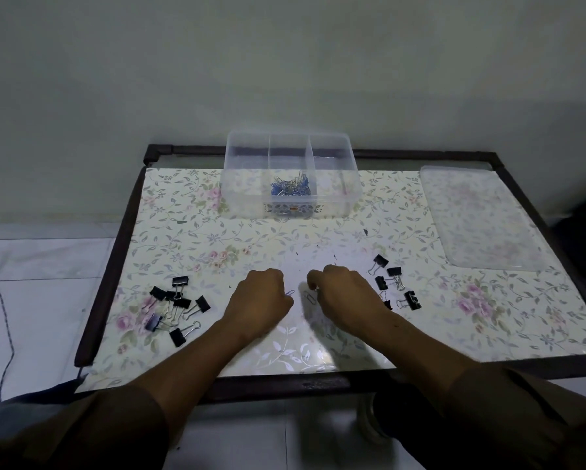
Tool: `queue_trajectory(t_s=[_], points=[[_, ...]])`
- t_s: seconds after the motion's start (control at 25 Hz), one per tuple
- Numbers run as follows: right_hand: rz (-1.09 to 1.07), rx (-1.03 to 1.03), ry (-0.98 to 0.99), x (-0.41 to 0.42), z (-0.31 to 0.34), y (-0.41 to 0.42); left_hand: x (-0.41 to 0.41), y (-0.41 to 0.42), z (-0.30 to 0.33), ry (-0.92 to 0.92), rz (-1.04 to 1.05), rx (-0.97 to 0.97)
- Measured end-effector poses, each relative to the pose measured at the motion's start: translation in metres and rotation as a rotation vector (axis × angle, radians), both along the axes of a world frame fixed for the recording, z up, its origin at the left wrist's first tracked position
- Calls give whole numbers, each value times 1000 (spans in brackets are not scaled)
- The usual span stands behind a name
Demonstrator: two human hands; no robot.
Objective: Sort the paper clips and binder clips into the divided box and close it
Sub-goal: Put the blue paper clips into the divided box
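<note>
right hand (pixel 344 296): fingers curled down over the table, fingertips look pinched on something small and shiny, probably a paper clip, too tiny to be sure
left hand (pixel 262 300): curled into a loose fist, knuckles up; a blue paper clip (pixel 289 293) pokes out right at its fingers, can't tell if it's actually gripped or just lying there
loose clip (pixel 308 296): a pale one sits on the table between the two hands
binder clips, left (pixel 176 305): black pile well off to the left, untouched
binder clips, right (pixel 393 283): smaller bunch just beside the right hand
divided box (pixel 290 179): clear, open, at the far edge; paper clip pile (pixel 291 188) already in the middle compartment, side ones look empty
lid (pixel 481 217): flat on the table, far right
what could go wrong: thin clips are a pain on that slick floral table cover (pixel 196 232), so a fingertip pinch could slip and flick one away; the pale ones also kinda vanish into the pattern, easy to miss one
</note>
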State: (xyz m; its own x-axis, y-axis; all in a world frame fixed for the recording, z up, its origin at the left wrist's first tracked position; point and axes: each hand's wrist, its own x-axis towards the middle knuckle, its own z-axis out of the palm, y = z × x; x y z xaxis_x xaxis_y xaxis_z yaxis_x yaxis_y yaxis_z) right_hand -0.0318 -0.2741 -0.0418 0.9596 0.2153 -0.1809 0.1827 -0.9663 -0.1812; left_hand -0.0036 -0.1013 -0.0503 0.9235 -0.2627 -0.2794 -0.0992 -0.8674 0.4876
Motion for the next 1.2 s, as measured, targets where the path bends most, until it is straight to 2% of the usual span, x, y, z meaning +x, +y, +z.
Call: queue_trajectory(t_s=[0.2, 0.56, 0.84, 0.96, 1.2], points=[[36, -126, 25, -4, 1, 14, 2, 5, 0, 2, -2, -16], [100, -227, 84, -5, -1, 25, 4, 8, 0, 4, 9, -48], [172, -274, 36, -2, -4, 26, 7, 9, -1, 15, 38, -50], [14, -81, 55, 5, 0, 21, 6, 9, 7, 22, 50, -91], [-411, 513, -120, 91, 57, 5, 78, 0, 54, -37, 268, -462]])
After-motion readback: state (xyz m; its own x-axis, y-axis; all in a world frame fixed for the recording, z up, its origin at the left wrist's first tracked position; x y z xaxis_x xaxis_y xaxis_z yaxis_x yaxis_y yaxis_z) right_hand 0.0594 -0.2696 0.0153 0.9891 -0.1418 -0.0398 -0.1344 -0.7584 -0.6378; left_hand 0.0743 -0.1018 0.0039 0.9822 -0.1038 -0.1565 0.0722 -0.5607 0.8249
